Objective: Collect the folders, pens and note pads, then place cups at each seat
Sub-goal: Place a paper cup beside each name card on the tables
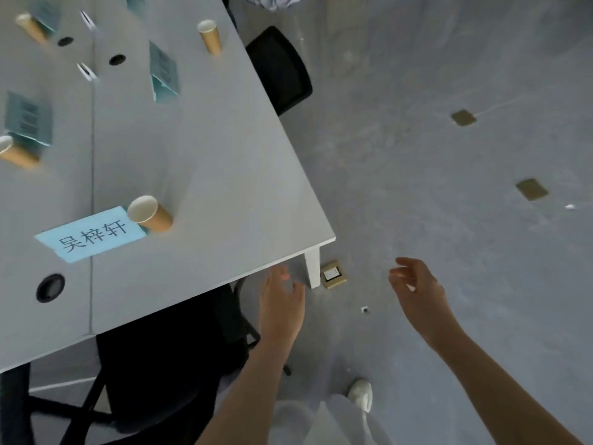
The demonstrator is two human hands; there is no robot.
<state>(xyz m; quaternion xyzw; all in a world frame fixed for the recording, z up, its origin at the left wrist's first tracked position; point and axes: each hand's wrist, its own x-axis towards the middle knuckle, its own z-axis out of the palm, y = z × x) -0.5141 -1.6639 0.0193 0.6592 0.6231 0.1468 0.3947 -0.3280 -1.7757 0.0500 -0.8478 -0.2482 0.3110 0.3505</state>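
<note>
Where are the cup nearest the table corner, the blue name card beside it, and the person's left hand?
Nearest cup [150, 214], head view, on its tan side wall.
Blue name card [90, 235], head view, on the printed face.
Left hand [282, 303], head view, on the back of the hand.

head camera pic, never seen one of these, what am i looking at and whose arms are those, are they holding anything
The camera sits on a person's head and looks down, so the arms are the wearer's own. The left hand and right hand hang open over the floor past the table corner, holding nothing. On the white table stand four paper cups, the nearest cup beside a blue name card. Other blue cards stand further back. Black chairs are pushed in at the table's edges, and the wearer's white shoe shows below.
</note>
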